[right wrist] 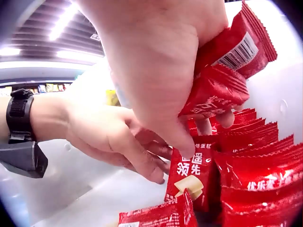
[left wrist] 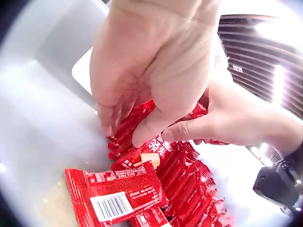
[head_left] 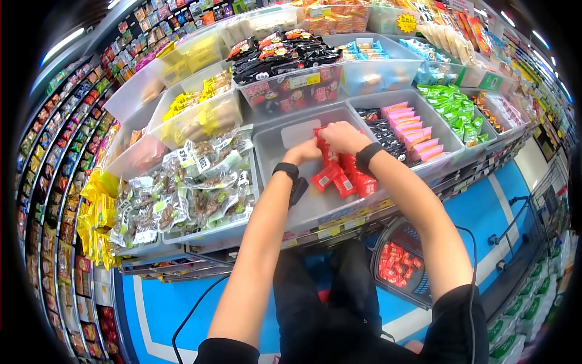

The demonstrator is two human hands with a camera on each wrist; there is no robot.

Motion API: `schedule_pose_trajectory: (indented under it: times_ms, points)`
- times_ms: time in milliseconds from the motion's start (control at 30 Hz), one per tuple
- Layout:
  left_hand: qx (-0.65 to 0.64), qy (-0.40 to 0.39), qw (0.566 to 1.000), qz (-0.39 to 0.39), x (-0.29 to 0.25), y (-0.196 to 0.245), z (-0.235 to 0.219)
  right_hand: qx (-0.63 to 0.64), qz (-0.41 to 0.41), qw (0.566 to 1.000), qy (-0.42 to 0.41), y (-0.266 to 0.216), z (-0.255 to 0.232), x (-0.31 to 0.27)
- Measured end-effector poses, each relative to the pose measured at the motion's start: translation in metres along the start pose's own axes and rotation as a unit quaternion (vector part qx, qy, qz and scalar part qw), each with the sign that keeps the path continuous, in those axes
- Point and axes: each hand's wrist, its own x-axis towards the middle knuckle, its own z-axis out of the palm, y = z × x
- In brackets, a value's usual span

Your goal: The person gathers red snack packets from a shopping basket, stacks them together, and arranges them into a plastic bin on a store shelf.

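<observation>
Red snack packets [head_left: 345, 167] with white lettering stand in a row in a grey plastic bin [head_left: 276, 142], with several lying loose in front. My right hand [head_left: 345, 138] grips red snack packets [right wrist: 215, 92] at the row's far end, its fingertips showing beneath them in the right wrist view. Beside it, my left hand [head_left: 304, 151] holds the left end of the row; in the left wrist view its thumb lies over the front and its fingers bend down the side. A loose packet [left wrist: 116, 196] lies with its barcode up below the left hand.
Left of the bin lie clear bags of dark snacks [head_left: 194, 176]. Pink packets [head_left: 412, 130] fill the right-hand bin, and a tub of black packets [head_left: 288, 67] stands behind. A basket [head_left: 418, 291] holding red packets is below at right, near a shopping cart [head_left: 539, 200].
</observation>
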Motion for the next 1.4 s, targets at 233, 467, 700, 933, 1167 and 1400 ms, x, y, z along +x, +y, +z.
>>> schedule_pose_trajectory:
  times_ms: [233,467,700,933,1167,1400]
  points:
    - [0.045,0.061,0.995,-0.062,0.017,-0.02,-0.002,-0.03,-0.03,0.999,0.004,0.009,0.011,-0.004]
    - [0.026,0.07,0.992,-0.105,0.001,0.007,0.003,-0.083,0.004,0.997,0.006,0.003,0.008,-0.005]
    - [0.136,0.014,0.984,-0.112,0.006,0.006,-0.005,-0.104,0.017,0.994,-0.034,-0.005,0.006,-0.002]
    - [0.355,-0.123,0.905,-0.198,-0.025,0.053,0.007,-0.027,-0.014,0.998,-0.056,-0.002,-0.013,-0.008]
    - [0.562,-0.117,0.815,-0.081,-0.036,0.056,0.051,0.08,0.027,0.996,-0.011,-0.017,-0.066,-0.027]
    - [0.446,-0.08,0.877,-0.157,-0.047,0.101,0.015,0.074,0.055,0.985,-0.143,-0.026,-0.079,-0.055]
